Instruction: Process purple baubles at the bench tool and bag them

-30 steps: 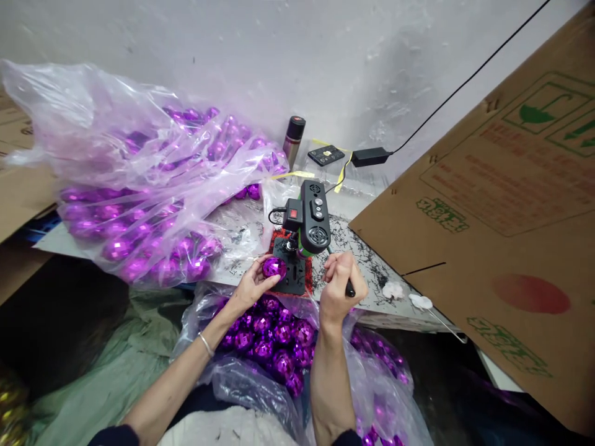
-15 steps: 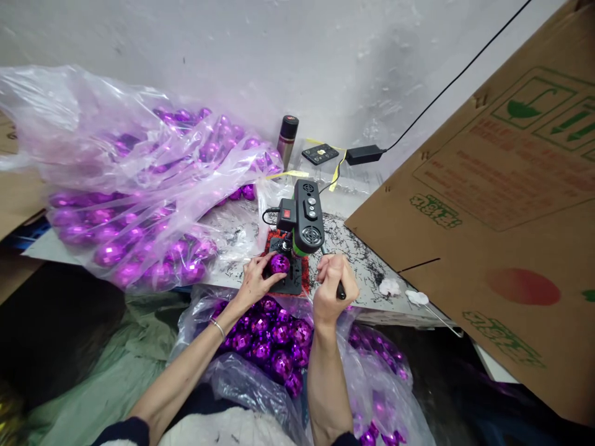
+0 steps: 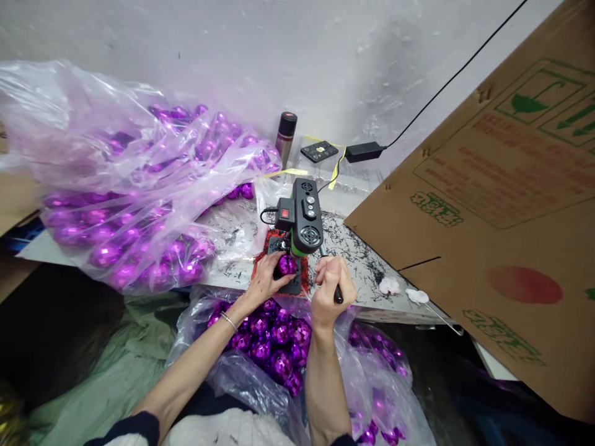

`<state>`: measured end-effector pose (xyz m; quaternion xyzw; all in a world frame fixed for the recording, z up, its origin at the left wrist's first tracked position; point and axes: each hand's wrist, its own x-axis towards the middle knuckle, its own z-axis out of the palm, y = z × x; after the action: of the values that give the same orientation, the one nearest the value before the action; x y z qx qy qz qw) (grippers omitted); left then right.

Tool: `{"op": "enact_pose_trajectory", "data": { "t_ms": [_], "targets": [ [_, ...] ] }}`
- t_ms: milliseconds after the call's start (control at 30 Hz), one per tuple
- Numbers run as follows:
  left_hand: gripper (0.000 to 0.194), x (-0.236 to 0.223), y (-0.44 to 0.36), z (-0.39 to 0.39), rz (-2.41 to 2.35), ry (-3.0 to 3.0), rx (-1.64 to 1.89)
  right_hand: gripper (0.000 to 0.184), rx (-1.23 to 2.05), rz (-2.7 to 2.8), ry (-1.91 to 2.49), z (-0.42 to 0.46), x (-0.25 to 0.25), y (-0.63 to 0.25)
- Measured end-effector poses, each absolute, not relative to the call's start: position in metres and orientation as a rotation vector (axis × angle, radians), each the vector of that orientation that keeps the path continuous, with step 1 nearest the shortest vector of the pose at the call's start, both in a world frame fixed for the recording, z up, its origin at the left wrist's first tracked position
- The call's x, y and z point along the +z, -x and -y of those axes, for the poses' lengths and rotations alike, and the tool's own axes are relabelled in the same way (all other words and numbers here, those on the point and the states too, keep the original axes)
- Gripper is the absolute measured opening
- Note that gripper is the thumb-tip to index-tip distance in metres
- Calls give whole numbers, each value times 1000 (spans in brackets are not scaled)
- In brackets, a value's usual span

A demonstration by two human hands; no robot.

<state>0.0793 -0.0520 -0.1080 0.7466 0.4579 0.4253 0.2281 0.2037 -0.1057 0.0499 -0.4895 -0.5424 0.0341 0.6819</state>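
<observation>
My left hand (image 3: 266, 277) holds a shiny purple faceted ball (image 3: 287, 264) between thumb and fingers, over the dark base plate (image 3: 292, 286) of a small bench drill press (image 3: 307, 214). The ball sits under the front of the black drill head, partly covered by it. My right hand (image 3: 333, 286) is closed in a fist around the black-ended lever handle (image 3: 338, 295) at the machine's right side. Below the table edge, an open plastic bag (image 3: 195, 316) holds many more purple balls (image 3: 280, 334).
A large clear bag of purple balls (image 3: 125, 248) covers the table's left. Behind the machine are a thermos (image 3: 286, 139), a black power adapter (image 3: 364, 152) and a flat black device (image 3: 318, 151). A big cardboard box (image 3: 502, 204) leans at right. Dark shavings litter the table (image 3: 344, 248).
My left hand has moved the purple ball rightward over the base plate and under the drill head. My right hand stays closed on the lever, shifted slightly left in view.
</observation>
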Motion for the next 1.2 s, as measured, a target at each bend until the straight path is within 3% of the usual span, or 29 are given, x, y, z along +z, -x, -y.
{"op": "enact_pose_trajectory", "data": {
  "t_ms": [433, 1200],
  "targets": [
    [63, -111, -80, 52, -1261, -2012, 1174, 43, -93, 1220, 999, 102, -20, -201],
    [59, -116, -80, 49, -1195, -2024, 1207, 40, -74, 1231, 861, 94, -35, -202]
  ]
}}
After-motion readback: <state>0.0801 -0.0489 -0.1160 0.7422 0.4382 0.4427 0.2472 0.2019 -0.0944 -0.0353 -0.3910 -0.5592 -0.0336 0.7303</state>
